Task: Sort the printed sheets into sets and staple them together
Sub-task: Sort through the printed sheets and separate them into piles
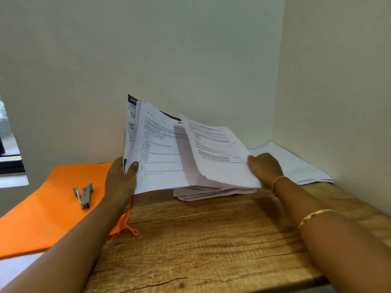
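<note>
Spotted stapler (84,195) lying part-open on orange pouch (42,208), well left of the left hand (120,178). Found left fingers clenched on the printed sheets (160,153): thumb on the front, the rest behind, at the lower left edge, a few pages tipped up toward the wall. Saw remaining pages fanned between both hands, bottom of pile resting on wooden table (201,240). Found right hand (264,168) grasping the pile's right edge, fingers curled round it. Noted second sheet pile (300,166) lying flat just right of those fingers, in the corner. Noted gold bangle (315,216) on right forearm.
</note>
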A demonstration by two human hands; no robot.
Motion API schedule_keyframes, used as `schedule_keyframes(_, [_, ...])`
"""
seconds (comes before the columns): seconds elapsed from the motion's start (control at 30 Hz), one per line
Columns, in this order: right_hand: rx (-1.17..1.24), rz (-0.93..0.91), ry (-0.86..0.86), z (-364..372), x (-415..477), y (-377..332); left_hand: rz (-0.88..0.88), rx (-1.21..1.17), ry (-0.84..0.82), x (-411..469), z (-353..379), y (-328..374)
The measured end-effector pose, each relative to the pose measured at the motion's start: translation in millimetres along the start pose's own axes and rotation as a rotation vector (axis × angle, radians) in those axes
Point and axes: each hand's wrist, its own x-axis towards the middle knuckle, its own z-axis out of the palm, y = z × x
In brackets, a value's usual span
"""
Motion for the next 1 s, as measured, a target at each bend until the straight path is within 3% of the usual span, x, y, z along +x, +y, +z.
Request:
schedule_keyframes(0.27, [-0.333,0.121,0.076,-86,-3,71,0.029,0.005,0.014,3,0,-1])
schedule_keyframes(0.7, [-0.774,-0.125,-0.153,-127,-24,94,0.034,-0.012,0.084,3,-3,2])
schedule_keyframes(0.87, [-0.977,-0.149,-0.15,-128,-23,98,0.02,-0.015,0.105,3,-3,3])
schedule_keyframes(1.0, [-1.094,-0.209,-0.021,-122,-21,100,0.027,0.001,0.099,1,-1,4])
